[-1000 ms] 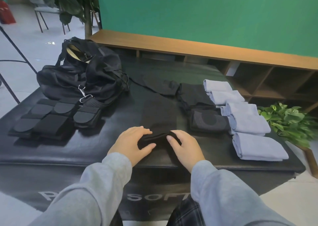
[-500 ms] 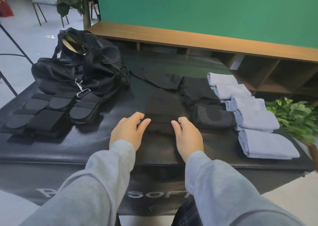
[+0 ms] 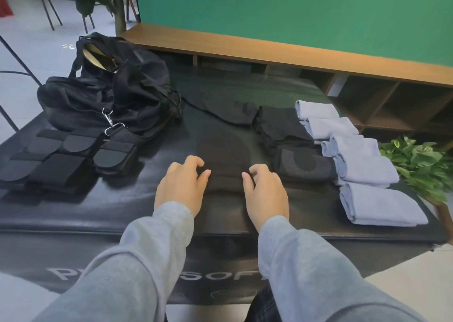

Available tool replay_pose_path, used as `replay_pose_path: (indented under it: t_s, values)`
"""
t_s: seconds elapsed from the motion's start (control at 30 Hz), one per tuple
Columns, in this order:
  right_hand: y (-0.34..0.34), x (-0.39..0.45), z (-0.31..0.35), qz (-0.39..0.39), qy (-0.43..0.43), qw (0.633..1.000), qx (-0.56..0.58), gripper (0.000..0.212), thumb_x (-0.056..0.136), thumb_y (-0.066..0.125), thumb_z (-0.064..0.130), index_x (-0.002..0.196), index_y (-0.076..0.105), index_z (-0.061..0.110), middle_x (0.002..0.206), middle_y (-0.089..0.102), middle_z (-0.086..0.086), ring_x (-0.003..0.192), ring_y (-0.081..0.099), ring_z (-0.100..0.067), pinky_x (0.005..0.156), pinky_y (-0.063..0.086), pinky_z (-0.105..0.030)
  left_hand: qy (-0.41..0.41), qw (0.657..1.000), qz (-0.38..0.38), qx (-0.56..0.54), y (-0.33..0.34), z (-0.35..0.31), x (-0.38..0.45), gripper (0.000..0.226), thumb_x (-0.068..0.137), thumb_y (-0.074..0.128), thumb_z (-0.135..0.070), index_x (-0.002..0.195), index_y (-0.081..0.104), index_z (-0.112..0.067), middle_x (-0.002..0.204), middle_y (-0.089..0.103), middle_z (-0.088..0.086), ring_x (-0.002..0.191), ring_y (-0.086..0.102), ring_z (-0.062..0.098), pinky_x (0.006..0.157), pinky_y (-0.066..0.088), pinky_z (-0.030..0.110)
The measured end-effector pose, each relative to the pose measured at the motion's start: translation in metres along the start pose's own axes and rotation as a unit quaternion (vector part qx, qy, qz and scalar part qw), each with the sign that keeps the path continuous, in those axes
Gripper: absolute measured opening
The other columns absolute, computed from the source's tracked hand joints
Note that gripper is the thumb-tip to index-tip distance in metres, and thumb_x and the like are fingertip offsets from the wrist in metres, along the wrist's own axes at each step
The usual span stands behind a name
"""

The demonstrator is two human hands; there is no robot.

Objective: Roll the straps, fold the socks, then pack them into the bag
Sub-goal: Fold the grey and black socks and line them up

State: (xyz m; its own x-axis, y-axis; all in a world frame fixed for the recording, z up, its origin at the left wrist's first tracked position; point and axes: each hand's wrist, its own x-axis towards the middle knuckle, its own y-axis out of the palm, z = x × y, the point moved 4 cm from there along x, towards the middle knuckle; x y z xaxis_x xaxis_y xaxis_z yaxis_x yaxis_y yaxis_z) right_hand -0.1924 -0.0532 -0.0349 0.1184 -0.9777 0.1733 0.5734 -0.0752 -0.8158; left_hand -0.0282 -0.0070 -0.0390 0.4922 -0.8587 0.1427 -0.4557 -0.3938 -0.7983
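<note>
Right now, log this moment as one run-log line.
step: rolling black strap | left hand: on strap | right hand: on strap | bag: open, unpacked | blue socks: folded, on mat

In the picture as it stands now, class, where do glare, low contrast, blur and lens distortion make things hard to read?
Head view: pale sheen lies on the black mat; the black strap between the left hand and right hand barely separates from it; the plant at the right edge is smeared; the wooden bench bows, typical of a wide-angle lens.
</note>
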Motion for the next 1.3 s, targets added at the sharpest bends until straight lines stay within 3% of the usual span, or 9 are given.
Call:
replay_pose_path:
  t_s: [0.13,0.23,0.47,0.6,0.77,0.9,1.03,1.13,1.3]
  values:
    - [0.001,-0.001,0.000,-0.039,-0.039,0.998,-0.022,0.014,0.097,0.048,0.026,0.110,0.049,0.023,0.101,0.046,0.011,0.100,0.042,-0.012,0.079,0.042,-0.025,0.078,0.996,-0.048,0.019,-0.001,-0.002,0.000,0.016,0.092,0.054,-0.021,0.108,0.054,-0.025,0.108,0.051,-0.008,0.103,0.043,0.015,0.084,0.039,0.029]
    - [0.003,-0.002,0.001,-0.047,-0.077,0.995,-0.035,0.018,0.095,0.049,0.016,0.110,0.058,0.023,0.117,0.049,0.009,0.108,0.043,-0.012,0.089,0.043,-0.028,0.144,0.988,-0.044,0.026,0.003,-0.003,-0.001,0.027,0.088,0.053,-0.008,0.101,0.064,-0.029,0.124,0.051,-0.012,0.121,0.036,0.010,0.095,0.027,0.028]
    - [0.006,-0.001,0.006,0.029,-0.096,0.994,-0.035,0.036,0.091,0.046,0.027,0.126,0.053,0.029,0.144,0.035,0.019,0.136,0.023,-0.001,0.110,0.020,-0.028,0.155,0.985,0.047,0.053,0.008,-0.007,0.000,0.043,0.082,0.053,-0.056,0.121,0.050,-0.037,0.133,0.042,-0.023,0.133,0.024,-0.001,0.107,0.019,0.028]
    - [0.009,-0.001,0.007,0.079,-0.102,0.991,-0.046,0.047,0.088,0.047,0.028,0.135,0.044,0.030,0.149,0.027,0.019,0.140,0.013,0.000,0.114,0.013,-0.030,0.161,0.982,0.070,0.068,0.008,-0.008,0.000,0.046,0.082,0.055,-0.050,0.125,0.044,-0.038,0.137,0.038,-0.023,0.133,0.022,0.000,0.109,0.017,0.028]
    - [0.009,-0.001,0.007,0.092,-0.107,0.988,-0.054,0.053,0.086,0.048,0.022,0.137,0.040,0.030,0.148,0.029,0.019,0.138,0.017,0.000,0.113,0.010,-0.027,0.132,0.988,0.070,0.031,0.004,-0.007,0.000,0.049,0.085,0.049,-0.018,0.130,0.041,-0.034,0.140,0.037,-0.018,0.131,0.025,0.005,0.109,0.017,0.026]
    - [0.006,-0.001,0.007,0.071,-0.096,0.993,-0.022,0.044,0.087,0.049,0.023,0.130,0.048,0.030,0.139,0.042,0.019,0.131,0.029,0.000,0.110,0.016,-0.023,0.067,0.995,0.078,-0.013,0.003,-0.004,-0.001,0.055,0.086,0.044,-0.010,0.133,0.037,-0.037,0.139,0.040,-0.010,0.128,0.031,0.021,0.104,0.032,0.033]
    - [0.002,-0.002,0.006,0.045,-0.072,0.996,0.017,0.031,0.090,0.052,0.029,0.121,0.055,0.030,0.121,0.052,0.021,0.122,0.039,-0.002,0.100,0.021,-0.017,0.052,0.994,0.048,-0.081,0.006,0.002,0.001,0.043,0.088,0.047,-0.014,0.125,0.042,-0.035,0.127,0.051,-0.012,0.119,0.042,0.017,0.099,0.040,0.034]
    - [0.002,-0.003,0.003,0.045,-0.036,0.997,0.054,0.027,0.091,0.052,0.036,0.117,0.055,0.032,0.103,0.046,0.020,0.113,0.046,-0.009,0.098,0.034,-0.023,0.052,0.989,0.019,-0.134,0.007,0.005,0.002,0.034,0.090,0.052,-0.021,0.119,0.042,-0.034,0.119,0.056,-0.016,0.114,0.048,0.010,0.096,0.041,0.028]
    - [0.001,-0.003,-0.002,0.054,0.007,0.994,0.094,0.033,0.092,0.048,0.046,0.123,0.045,0.033,0.110,0.050,0.010,0.109,0.049,-0.013,0.088,0.038,-0.024,0.014,0.984,-0.008,-0.176,0.003,0.007,0.002,0.034,0.091,0.054,-0.032,0.122,0.041,-0.031,0.119,0.054,-0.013,0.103,0.049,0.008,0.086,0.038,0.024]
